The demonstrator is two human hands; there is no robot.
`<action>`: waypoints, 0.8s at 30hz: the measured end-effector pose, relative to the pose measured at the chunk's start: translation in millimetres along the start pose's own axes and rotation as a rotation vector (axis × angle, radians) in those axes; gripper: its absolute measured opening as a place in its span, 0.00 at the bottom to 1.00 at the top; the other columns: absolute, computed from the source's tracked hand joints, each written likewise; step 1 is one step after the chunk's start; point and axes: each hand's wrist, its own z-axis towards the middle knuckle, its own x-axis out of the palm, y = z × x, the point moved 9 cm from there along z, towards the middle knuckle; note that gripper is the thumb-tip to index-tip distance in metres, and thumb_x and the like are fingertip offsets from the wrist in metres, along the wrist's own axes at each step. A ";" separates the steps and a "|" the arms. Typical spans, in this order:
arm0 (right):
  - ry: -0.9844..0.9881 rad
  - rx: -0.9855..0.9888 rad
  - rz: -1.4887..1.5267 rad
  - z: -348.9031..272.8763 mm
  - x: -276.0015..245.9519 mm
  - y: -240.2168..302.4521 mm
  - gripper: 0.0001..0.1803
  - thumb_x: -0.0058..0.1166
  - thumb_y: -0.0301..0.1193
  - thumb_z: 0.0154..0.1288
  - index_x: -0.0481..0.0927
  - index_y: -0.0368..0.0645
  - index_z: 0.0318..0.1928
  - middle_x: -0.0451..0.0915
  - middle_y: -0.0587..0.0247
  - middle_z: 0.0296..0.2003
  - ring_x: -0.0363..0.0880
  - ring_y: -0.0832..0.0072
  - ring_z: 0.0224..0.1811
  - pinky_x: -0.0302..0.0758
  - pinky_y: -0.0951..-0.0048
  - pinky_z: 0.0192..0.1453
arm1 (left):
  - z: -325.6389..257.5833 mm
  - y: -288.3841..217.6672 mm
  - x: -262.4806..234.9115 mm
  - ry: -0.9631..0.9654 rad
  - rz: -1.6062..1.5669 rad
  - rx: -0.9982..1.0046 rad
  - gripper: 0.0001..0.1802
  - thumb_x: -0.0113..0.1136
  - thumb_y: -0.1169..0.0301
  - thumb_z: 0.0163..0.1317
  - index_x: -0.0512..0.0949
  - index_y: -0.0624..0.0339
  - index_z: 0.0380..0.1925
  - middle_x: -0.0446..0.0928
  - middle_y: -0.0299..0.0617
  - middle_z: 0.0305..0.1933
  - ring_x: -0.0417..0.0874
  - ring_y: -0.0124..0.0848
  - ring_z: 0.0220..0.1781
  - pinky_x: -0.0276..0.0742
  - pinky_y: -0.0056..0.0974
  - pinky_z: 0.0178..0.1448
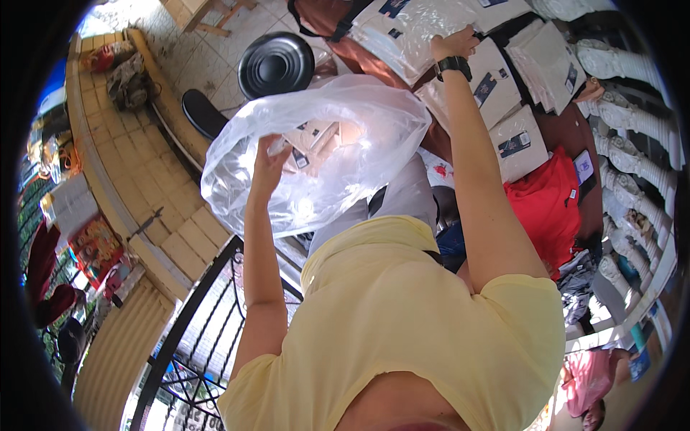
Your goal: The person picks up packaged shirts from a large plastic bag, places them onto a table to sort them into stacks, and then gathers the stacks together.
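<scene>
Plastic bag point(316, 158), large and clear, is billowing open between the person's raised arms.

Spreading across the middle of the view, the bag is looking feather-light, limp and slippery, so I judge it is best gripped at the bunched film along its mouth rather than by its slack sides. Behind it, wrapped flat packages point(503, 86) are lying in overlapping stacks toward the upper right, beside a red cloth point(546, 208). A round black lid point(276, 65) is sitting at the top centre. The left hand point(267, 164) is closing on a fold of the bag's film. The right hand point(454, 44), wearing a black wristwatch point(453, 66), is pressing half-curled fingers onto a wrapped package.
</scene>
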 end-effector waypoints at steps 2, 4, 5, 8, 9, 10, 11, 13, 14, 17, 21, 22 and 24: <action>-0.009 -0.454 0.368 -58.3 -6.7 35.8 0.26 0.60 0.29 0.55 0.68 0.36 0.53 0.73 0.51 0.45 0.77 0.64 0.40 0.76 0.67 0.47 | 13.7 -15.6 -7.2 -0.054 -0.095 -0.106 0.31 0.61 0.63 0.62 0.61 0.62 0.60 0.63 0.50 0.65 0.80 0.30 0.46 0.75 0.35 0.48; 0.638 -0.542 0.705 -166.9 0.6 87.1 0.12 0.58 0.28 0.57 0.76 0.37 0.41 0.78 0.57 0.33 0.78 0.70 0.39 0.76 0.69 0.40 | 35.5 13.3 -16.9 -0.117 -0.283 -0.183 0.32 0.62 0.63 0.61 0.62 0.62 0.62 0.64 0.51 0.65 0.80 0.29 0.46 0.74 0.36 0.48; 0.868 -0.667 0.703 -222.3 19.1 98.3 0.05 0.56 0.25 0.58 0.79 0.40 0.36 0.81 0.62 0.31 0.79 0.74 0.33 0.75 0.73 0.37 | 50.9 23.0 -20.3 -0.103 -0.297 -0.176 0.33 0.63 0.63 0.61 0.62 0.62 0.62 0.65 0.51 0.65 0.80 0.30 0.48 0.74 0.36 0.49; 1.439 -1.081 0.204 -365.0 148.5 51.3 0.10 0.51 0.32 0.61 0.80 0.40 0.39 0.81 0.54 0.38 0.80 0.59 0.39 0.76 0.62 0.45 | 88.9 29.4 -26.5 -0.055 -0.271 -0.116 0.33 0.64 0.63 0.60 0.64 0.61 0.62 0.68 0.49 0.63 0.78 0.33 0.53 0.74 0.38 0.52; 1.599 -1.017 -0.229 -391.0 195.0 30.7 0.12 0.50 0.35 0.60 0.81 0.41 0.39 0.82 0.52 0.39 0.80 0.55 0.44 0.74 0.59 0.51 | 93.1 13.7 -32.5 -0.079 -0.224 -0.086 0.32 0.64 0.62 0.59 0.64 0.60 0.61 0.69 0.49 0.62 0.78 0.35 0.54 0.73 0.38 0.54; 1.527 -0.937 -0.464 -396.3 238.9 9.6 0.16 0.50 0.36 0.59 0.79 0.40 0.44 0.80 0.49 0.45 0.77 0.54 0.51 0.72 0.60 0.57 | 98.3 1.3 -37.4 -0.100 -0.174 -0.059 0.32 0.64 0.62 0.59 0.65 0.60 0.61 0.70 0.48 0.61 0.77 0.36 0.56 0.73 0.39 0.55; 1.423 -0.942 -0.519 -397.0 288.4 -6.9 0.18 0.50 0.36 0.60 0.77 0.40 0.47 0.78 0.48 0.48 0.75 0.54 0.54 0.71 0.61 0.59 | 98.0 -11.8 -48.5 -0.193 -0.158 0.053 0.32 0.64 0.62 0.59 0.65 0.59 0.61 0.70 0.48 0.61 0.76 0.38 0.58 0.72 0.40 0.57; 1.257 -0.870 -0.589 -389.5 364.1 -28.8 0.21 0.51 0.37 0.60 0.75 0.39 0.52 0.76 0.46 0.52 0.73 0.54 0.57 0.70 0.61 0.61 | 102.7 -35.1 -66.4 -0.293 -0.146 0.265 0.32 0.64 0.62 0.59 0.65 0.57 0.61 0.69 0.48 0.62 0.75 0.40 0.60 0.71 0.43 0.60; 1.172 -0.759 -0.583 -363.3 390.5 -46.2 0.22 0.51 0.38 0.60 0.74 0.40 0.52 0.75 0.46 0.52 0.73 0.53 0.57 0.69 0.61 0.61 | 116.7 -52.3 -61.6 -0.247 -0.172 0.389 0.32 0.64 0.62 0.59 0.65 0.56 0.62 0.69 0.48 0.63 0.75 0.41 0.60 0.70 0.44 0.61; 1.121 -0.703 -0.519 -361.5 439.4 -49.4 0.25 0.53 0.39 0.59 0.73 0.40 0.54 0.74 0.46 0.53 0.72 0.53 0.57 0.69 0.60 0.62 | 108.3 -60.3 -78.7 -0.296 -0.173 0.531 0.30 0.58 0.72 0.60 0.64 0.50 0.63 0.62 0.44 0.67 0.61 0.46 0.69 0.54 0.50 0.71; 1.054 -0.768 -0.328 -366.8 464.6 -44.5 0.28 0.56 0.41 0.57 0.71 0.40 0.56 0.73 0.46 0.55 0.71 0.52 0.57 0.69 0.60 0.62 | 95.4 -49.3 -91.4 -0.296 0.112 0.539 0.30 0.60 0.68 0.62 0.63 0.52 0.63 0.66 0.44 0.64 0.66 0.39 0.65 0.59 0.46 0.68; 1.062 -0.849 -0.271 -371.9 464.9 -36.1 0.29 0.57 0.42 0.57 0.71 0.40 0.56 0.73 0.45 0.55 0.71 0.52 0.58 0.68 0.60 0.62 | 89.9 -49.2 -91.3 -0.330 0.241 0.593 0.27 0.61 0.67 0.61 0.67 0.55 0.60 0.72 0.44 0.60 0.74 0.36 0.61 0.68 0.42 0.64; 1.246 -1.117 -0.205 -416.7 423.0 0.5 0.31 0.59 0.43 0.56 0.70 0.41 0.57 0.72 0.45 0.55 0.71 0.51 0.58 0.68 0.59 0.63 | 88.5 3.8 -74.3 0.005 0.270 0.250 0.22 0.60 0.66 0.63 0.71 0.55 0.56 0.75 0.44 0.55 0.76 0.34 0.56 0.71 0.42 0.61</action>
